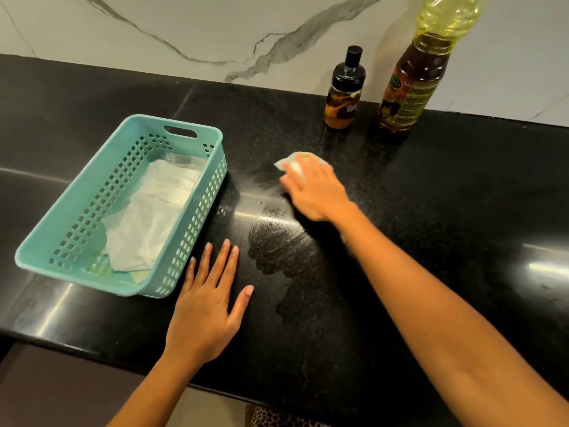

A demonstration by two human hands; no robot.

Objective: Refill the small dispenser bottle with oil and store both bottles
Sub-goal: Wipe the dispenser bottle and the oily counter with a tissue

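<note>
On the black counter (431, 211), my right hand (314, 192) presses a tissue wad (292, 163) under flat fingers; left hand (206, 306) rests flat, released, beside the basket (74, 277).

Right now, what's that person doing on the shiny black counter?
A person is wiping the shiny black stone counter. Their right hand presses a crumpled white tissue onto it, beside a streaky smear. Their left hand lies flat near the teal plastic basket, which holds white paper. The small clear dispenser bottle with a black top and the big clear plastic oil bottle stand by the wall, not yet stored.
</note>
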